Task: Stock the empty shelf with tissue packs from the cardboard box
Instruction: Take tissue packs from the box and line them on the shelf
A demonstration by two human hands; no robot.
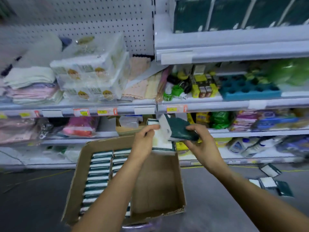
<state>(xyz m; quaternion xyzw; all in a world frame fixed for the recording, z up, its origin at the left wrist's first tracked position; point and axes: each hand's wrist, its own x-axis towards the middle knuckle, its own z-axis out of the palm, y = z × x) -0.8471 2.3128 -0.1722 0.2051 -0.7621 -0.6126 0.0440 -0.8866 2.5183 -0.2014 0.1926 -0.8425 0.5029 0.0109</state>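
An open cardboard box (181, 186) stands on the floor in front of me. Its left half holds several dark green and white tissue packs (98, 174) in rows; its right half shows bare cardboard. Above the box's far edge I hold some green and white tissue packs (167, 136) with both hands. My left hand (144, 139) grips the white side on the left. My right hand (200, 141) grips the dark green end on the right. Dark green tissue packs (234, 12) stand in a row on the top right shelf (234, 42).
Shelves ahead carry folded towels (31, 86), white wrapped packs (90, 76), a blue tray (249, 89) and small goods. Loose tissue packs (270, 183) lie on the grey floor to the right. The view is blurred.
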